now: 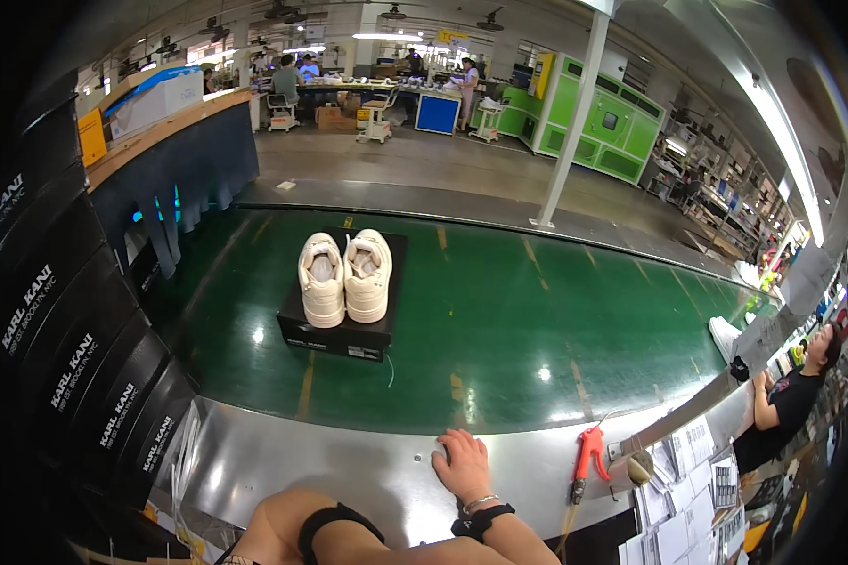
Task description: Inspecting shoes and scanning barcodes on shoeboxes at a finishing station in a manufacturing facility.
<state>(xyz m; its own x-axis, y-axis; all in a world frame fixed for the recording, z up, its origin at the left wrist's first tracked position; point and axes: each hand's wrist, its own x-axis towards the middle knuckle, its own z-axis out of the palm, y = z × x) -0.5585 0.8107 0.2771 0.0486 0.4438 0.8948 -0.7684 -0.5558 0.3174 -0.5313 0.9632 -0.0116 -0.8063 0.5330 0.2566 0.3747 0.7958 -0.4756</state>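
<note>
My right hand [462,463] lies palm down, fingers stretched and slightly apart, on the metal edge [349,457] of a green conveyor belt. It holds nothing, and a bracelet and a dark watch circle the wrist. My left arm [283,527] is bent across the lower edge of the picture, with a black band round it; the left hand does not show. On the belt ahead, a pair of cream sneakers [345,278] stands side by side, heels toward me, on a black shoebox [334,337]. Both are out of contact with my hand.
Black shoeboxes [75,377] are stacked high at my left. A red air gun [589,457] lies on the metal edge at right, near papers [693,499]. A person [801,395] stands farther right beside a white shoe [724,334]. A post [579,113] rises beyond the belt [537,330].
</note>
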